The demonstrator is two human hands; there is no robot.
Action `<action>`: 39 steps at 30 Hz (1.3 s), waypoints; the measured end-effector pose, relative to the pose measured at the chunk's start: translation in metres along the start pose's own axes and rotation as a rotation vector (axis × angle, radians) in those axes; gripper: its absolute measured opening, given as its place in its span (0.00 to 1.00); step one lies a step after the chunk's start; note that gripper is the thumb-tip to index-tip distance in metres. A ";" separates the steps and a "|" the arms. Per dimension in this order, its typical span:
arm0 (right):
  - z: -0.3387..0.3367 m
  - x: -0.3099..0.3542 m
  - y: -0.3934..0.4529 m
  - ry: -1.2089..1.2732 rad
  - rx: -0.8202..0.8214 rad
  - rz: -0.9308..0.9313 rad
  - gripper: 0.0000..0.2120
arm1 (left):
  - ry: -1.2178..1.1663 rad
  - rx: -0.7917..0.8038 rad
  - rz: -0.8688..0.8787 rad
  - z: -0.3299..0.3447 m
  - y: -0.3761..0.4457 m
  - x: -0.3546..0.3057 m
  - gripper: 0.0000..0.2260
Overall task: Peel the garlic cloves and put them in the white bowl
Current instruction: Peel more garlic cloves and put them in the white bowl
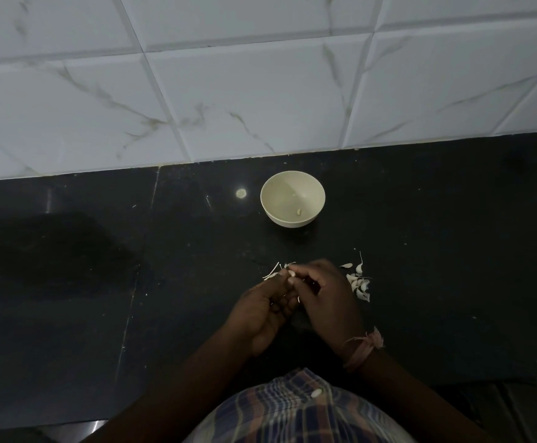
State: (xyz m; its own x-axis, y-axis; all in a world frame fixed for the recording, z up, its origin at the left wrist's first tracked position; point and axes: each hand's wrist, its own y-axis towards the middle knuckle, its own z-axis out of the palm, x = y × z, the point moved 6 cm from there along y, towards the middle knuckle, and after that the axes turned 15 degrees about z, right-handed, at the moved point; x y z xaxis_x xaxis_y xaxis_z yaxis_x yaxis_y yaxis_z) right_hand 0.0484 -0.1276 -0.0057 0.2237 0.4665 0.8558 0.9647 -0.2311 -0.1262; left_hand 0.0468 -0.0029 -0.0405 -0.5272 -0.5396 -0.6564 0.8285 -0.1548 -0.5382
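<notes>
The white bowl (pixel 292 199) stands on the black counter (pixel 101 282) near the tiled wall, with one small peeled clove (pixel 298 212) inside. Below it, my left hand (pixel 265 310) and my right hand (pixel 324 295) meet over the counter, fingers curled together around a garlic clove (pixel 291 278) that is mostly hidden between the fingertips. A pile of unpeeled garlic cloves (pixel 359 284) lies just right of my right hand. Loose bits of garlic skin (pixel 273 271) lie just left of my fingertips.
The marbled white tile wall (pixel 260 75) rises behind the counter. The counter's front edge runs near my checked shirt (pixel 292 410). A thread band (pixel 364 346) circles my right wrist. A faint light spot (pixel 241 193) reflects left of the bowl.
</notes>
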 end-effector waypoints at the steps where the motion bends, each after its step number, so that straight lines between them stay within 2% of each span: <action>1: 0.000 -0.001 0.001 0.015 0.006 0.018 0.11 | -0.003 0.002 0.004 0.000 0.000 -0.001 0.07; 6: 0.003 -0.005 0.002 0.108 0.077 0.127 0.13 | 0.016 -0.010 0.043 -0.003 0.003 -0.004 0.09; 10: 0.004 -0.005 -0.001 0.174 0.054 0.170 0.13 | 0.006 -0.029 0.089 -0.005 0.004 -0.004 0.09; 15: -0.003 -0.008 -0.002 0.240 -0.021 0.273 0.05 | 0.071 -0.054 0.189 -0.006 0.004 -0.007 0.09; 23: -0.004 -0.009 -0.005 0.144 -0.096 0.269 0.01 | 0.377 -0.021 0.402 -0.005 -0.005 -0.017 0.06; 28: -0.007 -0.002 -0.004 0.020 -0.083 0.212 0.02 | 0.591 -0.009 0.532 -0.001 -0.011 -0.027 0.03; 30: -0.008 0.000 -0.002 -0.015 -0.068 0.177 0.02 | 0.617 0.003 0.548 -0.001 -0.011 -0.029 0.03; 34: -0.006 -0.003 -0.002 0.006 -0.010 0.172 0.01 | 0.502 -0.028 0.495 -0.004 -0.010 -0.026 0.05; 39: -0.002 -0.006 -0.008 0.057 -0.004 0.234 0.01 | 0.481 -0.052 0.474 -0.007 -0.011 -0.023 0.05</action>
State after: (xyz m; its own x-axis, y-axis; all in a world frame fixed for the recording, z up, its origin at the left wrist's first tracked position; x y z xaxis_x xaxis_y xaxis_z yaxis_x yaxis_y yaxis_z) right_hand 0.0392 -0.1301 -0.0087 0.4329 0.3508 0.8304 0.8868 -0.3310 -0.3225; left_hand 0.0481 0.0173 -0.0235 -0.1448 -0.1095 -0.9834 0.9870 0.0539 -0.1513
